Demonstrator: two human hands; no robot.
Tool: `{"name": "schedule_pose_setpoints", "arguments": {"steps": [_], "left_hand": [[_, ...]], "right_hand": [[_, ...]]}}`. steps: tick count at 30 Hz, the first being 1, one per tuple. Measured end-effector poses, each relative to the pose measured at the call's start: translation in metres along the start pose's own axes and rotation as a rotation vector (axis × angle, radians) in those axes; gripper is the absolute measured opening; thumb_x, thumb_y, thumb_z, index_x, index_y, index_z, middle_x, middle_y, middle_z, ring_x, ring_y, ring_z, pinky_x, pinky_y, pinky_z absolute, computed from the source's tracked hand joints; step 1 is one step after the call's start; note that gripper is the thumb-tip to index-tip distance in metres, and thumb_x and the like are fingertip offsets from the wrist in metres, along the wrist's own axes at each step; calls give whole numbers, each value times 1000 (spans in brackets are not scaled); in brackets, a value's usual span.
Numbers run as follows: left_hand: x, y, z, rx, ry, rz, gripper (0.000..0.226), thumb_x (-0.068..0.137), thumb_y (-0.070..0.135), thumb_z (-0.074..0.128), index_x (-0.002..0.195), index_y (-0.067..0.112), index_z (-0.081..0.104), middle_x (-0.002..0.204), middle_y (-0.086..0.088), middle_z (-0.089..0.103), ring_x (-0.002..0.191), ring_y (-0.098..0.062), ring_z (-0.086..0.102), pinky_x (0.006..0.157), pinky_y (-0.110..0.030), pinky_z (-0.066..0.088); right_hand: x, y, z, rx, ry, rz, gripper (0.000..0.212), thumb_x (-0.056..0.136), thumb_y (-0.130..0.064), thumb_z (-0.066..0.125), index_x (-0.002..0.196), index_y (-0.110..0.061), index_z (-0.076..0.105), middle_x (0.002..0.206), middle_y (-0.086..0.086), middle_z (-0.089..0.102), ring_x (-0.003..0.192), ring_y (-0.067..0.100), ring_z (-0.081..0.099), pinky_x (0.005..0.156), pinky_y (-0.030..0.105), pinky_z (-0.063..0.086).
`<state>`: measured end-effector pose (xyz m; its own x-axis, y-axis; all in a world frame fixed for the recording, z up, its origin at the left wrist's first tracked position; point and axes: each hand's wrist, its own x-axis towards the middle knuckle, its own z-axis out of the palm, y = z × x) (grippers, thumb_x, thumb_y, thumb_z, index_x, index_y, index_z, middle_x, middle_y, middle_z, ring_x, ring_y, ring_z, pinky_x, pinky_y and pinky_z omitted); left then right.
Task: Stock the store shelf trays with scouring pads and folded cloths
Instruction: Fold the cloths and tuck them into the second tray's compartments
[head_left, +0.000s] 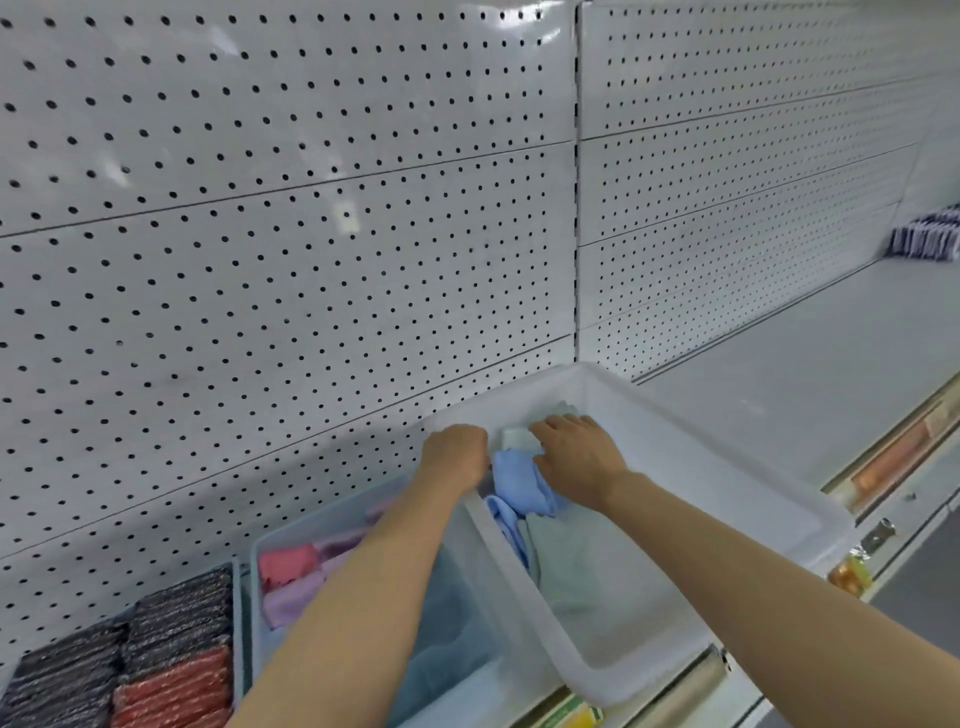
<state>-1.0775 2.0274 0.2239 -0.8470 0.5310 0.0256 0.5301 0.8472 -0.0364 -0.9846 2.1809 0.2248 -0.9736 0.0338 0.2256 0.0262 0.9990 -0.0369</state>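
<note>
A clear plastic tray sits on the shelf and holds folded cloths. My right hand presses on a blue folded cloth at the tray's far left, with a pale green cloth just behind it. My left hand is curled over the tray's left wall beside the blue cloth. More pale green cloths lie nearer me in the same tray. To the left, a blue-tinted tray holds pink and lilac cloths. At the far left stand rows of dark and red scouring pads.
A white pegboard wall backs the shelf. The bare shelf surface runs to the right, with a stack of dark packets at its far end. Price-label strips line the shelf's front edge.
</note>
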Motion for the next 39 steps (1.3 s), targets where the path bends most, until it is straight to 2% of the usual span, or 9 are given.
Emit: {"name": "schedule_pose_setpoints", "arguments": {"steps": [5, 10, 13, 17, 22, 28, 33, 37, 39], "left_hand": [[32, 24, 15, 223, -284, -83, 30, 95, 13, 43, 122, 15, 57, 127, -5, 58, 120, -24, 53, 105, -35, 30], [56, 29, 32, 219, -469, -123, 39, 100, 17, 41, 137, 10, 48, 143, -7, 47, 132, -25, 45, 107, -34, 33], [63, 33, 38, 168, -569, -110, 37, 100, 13, 41, 134, 4, 50, 141, -11, 49, 128, -29, 47, 105, -36, 36], [68, 33, 36, 138, -451, -137, 35, 95, 10, 44, 127, 5, 55, 129, -11, 57, 114, -29, 57, 84, -33, 44], [73, 18, -2, -23, -260, -205, 25, 86, 16, 59, 110, 12, 65, 110, -9, 65, 93, -26, 62, 74, -33, 49], [40, -7, -66, -811, -65, -271, 17, 88, 17, 66, 100, 4, 64, 83, -7, 55, 75, -24, 62, 67, -37, 61], [-7, -27, -90, -1287, 77, -273, 14, 89, 13, 69, 96, 2, 64, 93, -14, 62, 80, -24, 64, 69, -38, 61], [-42, -36, -90, -1018, 472, -190, 9, 85, 18, 71, 93, 14, 69, 79, 5, 65, 67, -9, 57, 65, -26, 46], [-59, -39, -91, -910, 595, -133, 13, 84, 19, 72, 96, 21, 69, 95, 13, 70, 79, -6, 62, 72, -26, 48]], "right_hand": [[8, 32, 8, 34, 22, -12, 34, 94, -26, 46, 126, -15, 52, 121, 5, 58, 113, 27, 51, 95, 32, 34], [17, 51, 20, 28, 10, -38, 35, 95, -25, 44, 128, -15, 50, 122, 3, 58, 113, 24, 51, 97, 31, 35], [24, 58, 25, 30, -2, -45, 36, 95, -24, 44, 129, -15, 49, 123, 3, 57, 114, 25, 50, 98, 31, 35], [32, 61, 30, 28, -13, -62, 35, 92, -20, 45, 127, -16, 50, 122, 3, 58, 112, 25, 51, 96, 31, 36], [41, 56, 27, 86, -29, -49, 36, 92, -21, 46, 127, -15, 51, 122, 5, 58, 113, 27, 51, 96, 33, 36], [47, 25, 7, 357, -18, 26, 39, 96, -29, 46, 132, -15, 49, 121, 7, 60, 107, 27, 58, 86, 38, 48], [44, -12, -29, 992, 42, 175, 37, 92, -42, 56, 122, -18, 55, 101, 1, 68, 89, 19, 65, 78, 33, 51], [45, -40, -61, 1535, -68, 300, 47, 89, -52, 56, 108, -10, 65, 101, 8, 71, 93, 24, 68, 91, 42, 50], [45, -53, -77, 1618, -89, 341, 44, 87, -56, 56, 94, -14, 68, 95, 3, 71, 93, 21, 66, 91, 40, 48]]}}
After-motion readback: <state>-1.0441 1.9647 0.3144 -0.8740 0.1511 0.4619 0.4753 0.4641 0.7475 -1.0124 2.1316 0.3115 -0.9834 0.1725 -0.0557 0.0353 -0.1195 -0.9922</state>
